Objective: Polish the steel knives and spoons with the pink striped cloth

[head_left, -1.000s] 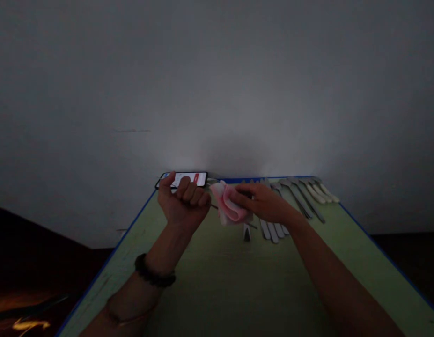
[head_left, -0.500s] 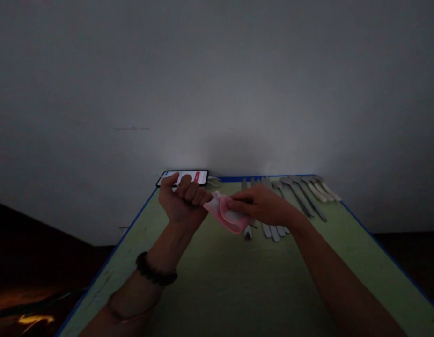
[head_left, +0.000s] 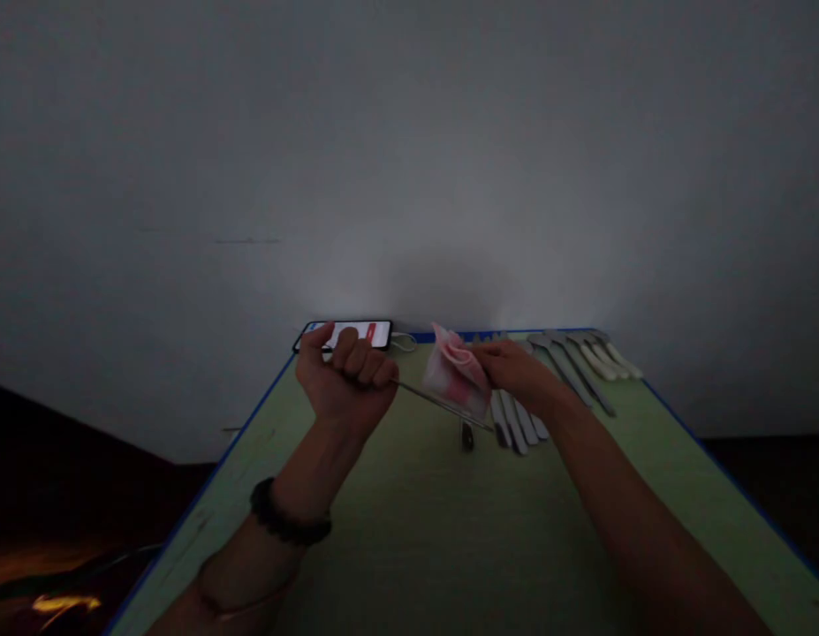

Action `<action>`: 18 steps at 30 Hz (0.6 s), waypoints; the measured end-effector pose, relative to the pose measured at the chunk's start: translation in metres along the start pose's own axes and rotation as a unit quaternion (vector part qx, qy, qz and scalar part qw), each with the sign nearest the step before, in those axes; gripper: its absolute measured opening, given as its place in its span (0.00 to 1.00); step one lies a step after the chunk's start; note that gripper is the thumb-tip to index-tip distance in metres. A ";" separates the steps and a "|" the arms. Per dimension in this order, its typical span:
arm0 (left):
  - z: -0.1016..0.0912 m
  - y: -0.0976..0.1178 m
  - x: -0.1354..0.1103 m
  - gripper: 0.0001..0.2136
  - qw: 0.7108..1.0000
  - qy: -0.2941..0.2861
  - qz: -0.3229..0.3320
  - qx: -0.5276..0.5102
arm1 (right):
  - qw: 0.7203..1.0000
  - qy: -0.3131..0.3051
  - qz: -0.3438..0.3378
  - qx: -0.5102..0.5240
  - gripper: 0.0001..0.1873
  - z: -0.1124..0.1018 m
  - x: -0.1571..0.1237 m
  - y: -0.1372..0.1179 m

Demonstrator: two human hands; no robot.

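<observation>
My left hand [head_left: 348, 375] is closed in a fist around one end of a metal piece of cutlery. Its thin shaft [head_left: 414, 390] sticks out to the right, and the fist hides the end that would tell its kind. In my right hand [head_left: 515, 367] a crumpled pink and white cloth [head_left: 457, 378] is pinched between thumb and fingers. The cloth is just above and behind the shaft; whether they touch I cannot tell. Below the cloth, a utensil's dark handle end [head_left: 467, 435] lies on the table.
Several knives [head_left: 511, 424] and spoons [head_left: 560, 353] lie in a row on the light green table [head_left: 396, 548]. Cutlery with cream handles [head_left: 598, 360] is at the right. A lit phone [head_left: 381, 334] with a white cable [head_left: 405, 341] rests at the back left against the wall [head_left: 409, 159].
My right hand and the cloth have moved right and slightly up off the utensil in my left fist, baring its thin shaft. My left hand has barely moved.
</observation>
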State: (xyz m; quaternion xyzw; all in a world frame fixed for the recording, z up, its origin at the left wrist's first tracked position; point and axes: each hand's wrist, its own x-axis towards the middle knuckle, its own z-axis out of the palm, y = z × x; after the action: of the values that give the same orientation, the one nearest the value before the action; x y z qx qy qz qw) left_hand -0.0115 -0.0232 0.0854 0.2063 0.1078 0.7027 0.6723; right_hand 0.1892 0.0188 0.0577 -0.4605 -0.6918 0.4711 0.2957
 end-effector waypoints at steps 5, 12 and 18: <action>0.003 0.000 -0.002 0.20 1.000 -0.004 0.000 -0.005 | 0.995 -0.016 0.070 0.072 0.22 0.004 0.001 0.001; 0.001 0.000 0.001 0.20 1.000 -0.006 0.014 0.003 | 0.953 -0.131 0.079 0.262 0.12 0.013 -0.003 -0.001; 0.006 0.002 0.000 0.20 1.000 0.012 0.021 0.017 | 0.923 -0.136 0.096 0.348 0.09 0.016 -0.004 0.003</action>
State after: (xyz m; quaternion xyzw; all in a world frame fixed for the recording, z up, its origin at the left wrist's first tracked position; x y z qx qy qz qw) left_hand -0.0107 -0.0241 0.0914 0.2113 0.1235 0.7170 0.6527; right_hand 0.1779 0.0095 0.0492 -0.3243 -0.4705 0.7665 0.2932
